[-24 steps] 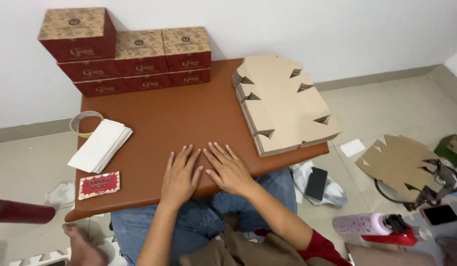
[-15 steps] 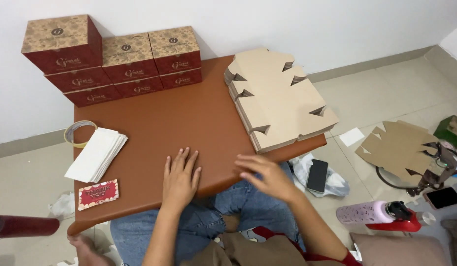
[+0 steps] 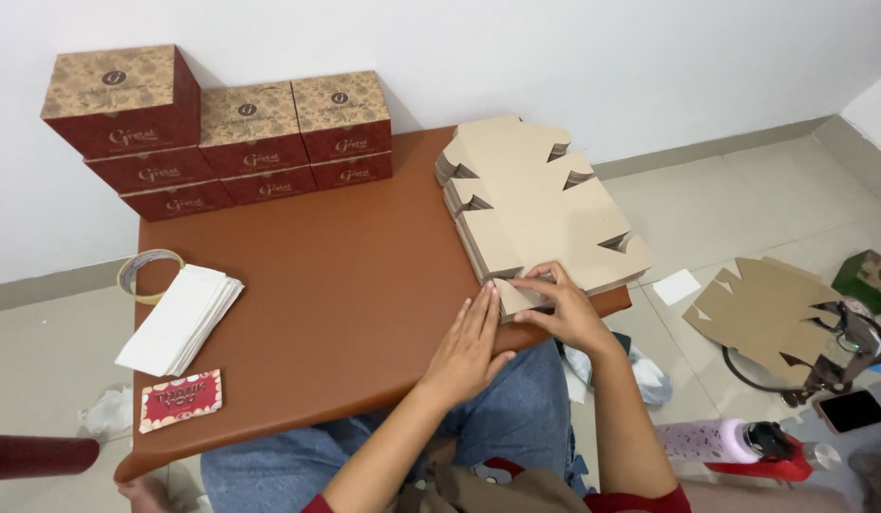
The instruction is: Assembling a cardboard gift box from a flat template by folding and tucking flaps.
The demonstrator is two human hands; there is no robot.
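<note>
Cardboard stack point(image 3: 540, 204) under right-hand fingers point(image 3: 540, 281)

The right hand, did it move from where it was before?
Yes. The right hand went sideways, away from the left hand, onto the near corner of the cardboard stack.

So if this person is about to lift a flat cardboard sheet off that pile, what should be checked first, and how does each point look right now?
1. Right hand on the stack of flat cardboard sheets: ok, its fingers lie on the near corner.
2. Left hand out of the way: ok, flat on the brown table beside the stack.
3. Only one sheet caught: cannot tell, the edges are too fine to see.
4. Stack steady: not ok, it overhangs the table's right edge.
5. Room to work: ok, bare table lies between the stack and the white sheets.
</note>
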